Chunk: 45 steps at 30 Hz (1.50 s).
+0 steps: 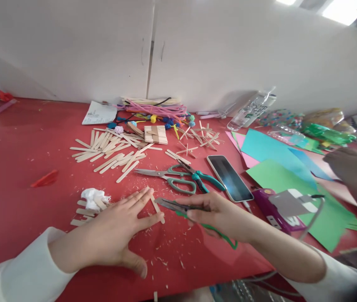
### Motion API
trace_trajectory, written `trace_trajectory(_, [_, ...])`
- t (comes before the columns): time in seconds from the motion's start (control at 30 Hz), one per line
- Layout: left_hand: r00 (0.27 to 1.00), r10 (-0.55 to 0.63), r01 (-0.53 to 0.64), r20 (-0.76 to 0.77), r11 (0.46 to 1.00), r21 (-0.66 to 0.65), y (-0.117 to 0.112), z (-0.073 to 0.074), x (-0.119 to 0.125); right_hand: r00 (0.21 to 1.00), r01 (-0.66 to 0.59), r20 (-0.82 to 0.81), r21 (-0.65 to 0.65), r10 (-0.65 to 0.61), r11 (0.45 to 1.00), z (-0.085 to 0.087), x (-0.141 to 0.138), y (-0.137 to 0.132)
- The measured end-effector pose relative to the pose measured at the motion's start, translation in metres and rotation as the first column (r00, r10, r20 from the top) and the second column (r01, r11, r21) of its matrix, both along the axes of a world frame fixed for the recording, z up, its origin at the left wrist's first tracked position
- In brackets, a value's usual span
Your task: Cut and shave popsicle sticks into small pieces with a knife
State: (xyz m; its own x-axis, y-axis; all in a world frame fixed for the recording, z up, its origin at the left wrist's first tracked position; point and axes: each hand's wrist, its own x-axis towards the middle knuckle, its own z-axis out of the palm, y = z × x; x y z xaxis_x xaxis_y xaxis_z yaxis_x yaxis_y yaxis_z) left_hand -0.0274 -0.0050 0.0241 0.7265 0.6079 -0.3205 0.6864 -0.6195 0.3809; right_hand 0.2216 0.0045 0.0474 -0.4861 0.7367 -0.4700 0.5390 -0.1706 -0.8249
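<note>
My left hand (pixel 118 228) lies flat on the red table (pixel 21 167), fingers stretched out, pressing a short wooden stick (pixel 157 208) under the fingertips. My right hand (pixel 219 216) is closed round green-handled snips (pixel 178 206), whose blades point left at that stick. A pair of grey scissors (pixel 165 178) and teal pliers (pixel 201 176) lie just beyond my hands. Wood shavings are scattered around my hands.
A heap of popsicle sticks (pixel 109 149), a glued stick panel (pixel 155 134), pipe cleaners (pixel 156 110), a phone (pixel 229 177), coloured paper sheets (pixel 279 167), a purple tool (pixel 275 209), a plastic bottle (pixel 250 111) and crumpled tissue (pixel 92 198) lie about. Another person's hand (pixel 350 165) is at right.
</note>
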Motion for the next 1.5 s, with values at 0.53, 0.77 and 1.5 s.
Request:
trace_trajectory(0.53, [0.997, -0.013, 0.007, 0.071, 0.996, 0.085, -0.002, -0.012, -0.006, 0.953, -0.200, 0.300, 0.529, 0.038, 0.825, 0.019, -0.011, -0.034])
trace_trajectory(0.77, [0.998, -0.020, 0.014, 0.064, 0.996, 0.094, -0.002, -0.012, -0.006, 0.942, -0.228, 0.334, 0.573, 0.030, 0.787, 0.017, -0.012, -0.034])
trace_trajectory(1.5, [0.995, -0.032, 0.019, 0.090, 0.989, 0.145, -0.003, -0.019, -0.008, 0.795, -0.470, 0.597, 0.493, 0.108, 0.732, 0.037, -0.029, -0.025])
